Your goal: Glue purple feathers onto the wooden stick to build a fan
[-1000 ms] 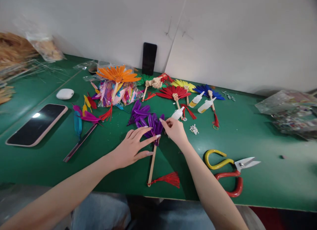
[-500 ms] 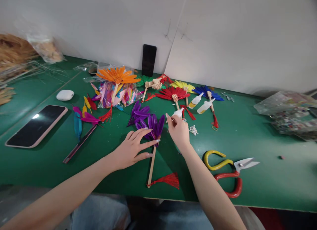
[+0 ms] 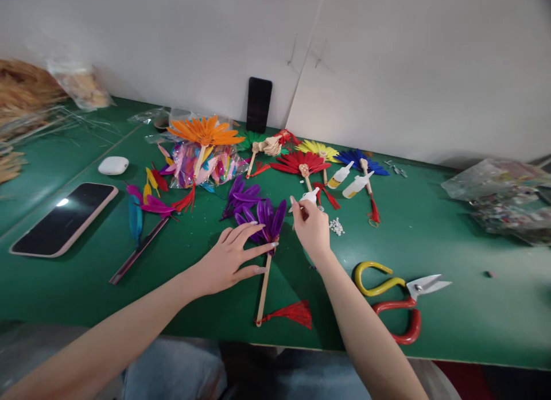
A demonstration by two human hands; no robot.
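A half-built purple feather fan (image 3: 270,219) lies on the green table (image 3: 451,245), its wooden stick (image 3: 263,291) ending in a red tassel (image 3: 295,313). My left hand (image 3: 232,256) rests flat, fingers spread, pressing the purple feathers where they meet the stick. My right hand (image 3: 310,225) is closed around a small white glue bottle (image 3: 308,197) just right of the fan. Loose purple feathers (image 3: 241,195) lie behind the fan.
Finished fans in orange (image 3: 205,131), red (image 3: 300,161), yellow and blue (image 3: 360,159) lie at the back with two more glue bottles (image 3: 356,185). Scissors (image 3: 400,299) with yellow and red handles lie to the right. A phone (image 3: 64,217), white beads (image 3: 336,225) and a feather bag (image 3: 202,162) lie around.
My right hand left the purple feathers, moved right and up, and closed on the white glue bottle. My left hand stayed pressed on the fan.
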